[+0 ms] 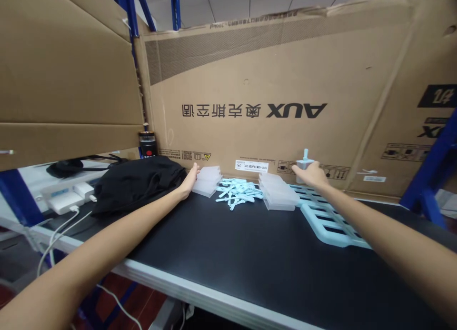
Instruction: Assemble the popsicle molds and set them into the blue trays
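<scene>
My right hand [312, 174] is closed round a translucent popsicle mold [303, 172], held upright above a light blue rack [326, 220]. A light blue stick [306, 154] rises from the mold's top. My left hand [189, 181] lies against the left side of a stack of clear plastic molds [207, 181], fingers stretched out, with nothing visible in it. Between this stack and a second group of clear molds [279, 192] is a loose pile of light blue sticks [239, 192]. My right forearm hides part of the rack.
A black cloth bag [137, 185] lies to the left, in front of a dark jar [147, 144]. White power adapters [67, 196] with cables sit at the left edge. A large cardboard panel [232, 73] stands behind the black tabletop [228, 244]. Blue shelf posts [21, 196] rise at both sides.
</scene>
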